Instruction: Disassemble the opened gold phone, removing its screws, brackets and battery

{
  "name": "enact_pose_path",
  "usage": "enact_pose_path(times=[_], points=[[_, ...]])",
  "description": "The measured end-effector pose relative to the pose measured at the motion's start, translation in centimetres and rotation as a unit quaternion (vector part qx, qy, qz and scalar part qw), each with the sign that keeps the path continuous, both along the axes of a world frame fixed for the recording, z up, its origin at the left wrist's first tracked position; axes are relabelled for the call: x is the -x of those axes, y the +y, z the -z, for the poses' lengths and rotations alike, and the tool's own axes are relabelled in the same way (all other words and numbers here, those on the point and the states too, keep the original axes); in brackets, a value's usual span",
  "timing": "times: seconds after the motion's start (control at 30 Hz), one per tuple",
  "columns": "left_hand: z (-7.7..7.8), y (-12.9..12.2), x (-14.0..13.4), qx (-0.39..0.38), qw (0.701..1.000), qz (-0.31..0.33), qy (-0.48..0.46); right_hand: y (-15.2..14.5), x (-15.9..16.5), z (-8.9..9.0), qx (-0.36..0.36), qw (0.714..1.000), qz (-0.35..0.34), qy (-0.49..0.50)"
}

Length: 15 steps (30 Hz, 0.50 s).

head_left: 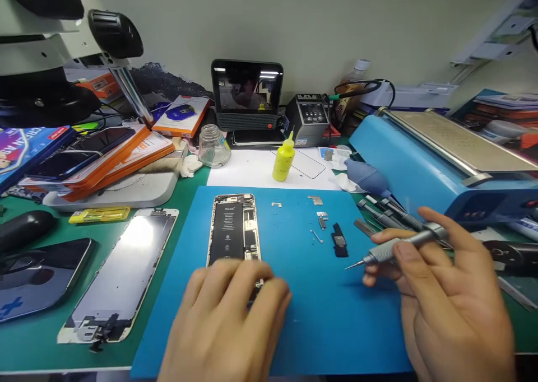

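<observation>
An opened phone body (227, 231) lies on the blue mat (311, 326), its black battery and circuit board exposed. My left hand (229, 320) covers the lower end of the phone body with curled fingers. Its fingertips are hidden, so what they hold, if anything, cannot be seen. In my right hand (445, 292) is a silver precision screwdriver (384, 252), its thin tip pointing left above the mat. Between the hands and farther back lie a black phone part (339, 242), a small metal bracket (315, 200), other small parts and tiny screws.
A detached phone screen (121, 270) and a dark phone (42, 275) lie at left. A yellow bottle (284, 159) and glass jar (214, 147) stand behind the mat. At right are a blue machine (403, 158) and several tools. A microscope (37, 57) overhangs the left.
</observation>
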<state>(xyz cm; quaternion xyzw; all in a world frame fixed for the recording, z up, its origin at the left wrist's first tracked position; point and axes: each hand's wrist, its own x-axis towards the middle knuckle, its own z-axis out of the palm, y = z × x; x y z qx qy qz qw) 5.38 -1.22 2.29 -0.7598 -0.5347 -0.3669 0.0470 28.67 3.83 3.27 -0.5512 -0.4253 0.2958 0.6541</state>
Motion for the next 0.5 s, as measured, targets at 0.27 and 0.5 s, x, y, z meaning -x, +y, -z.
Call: enact_pose_path(times=[0.27, 0.5], points=[[0.0, 4.4, -0.1, 0.082, 0.990, 0.081, 0.080, -1.0, -0.9, 2.1, -0.002, 0.998, -0.064, -0.015], [-0.3, 4.0, 1.1, 0.081, 0.988, 0.084, 0.099, -0.8, -1.4, 3.1, -0.027, 0.999, -0.030, -0.006]])
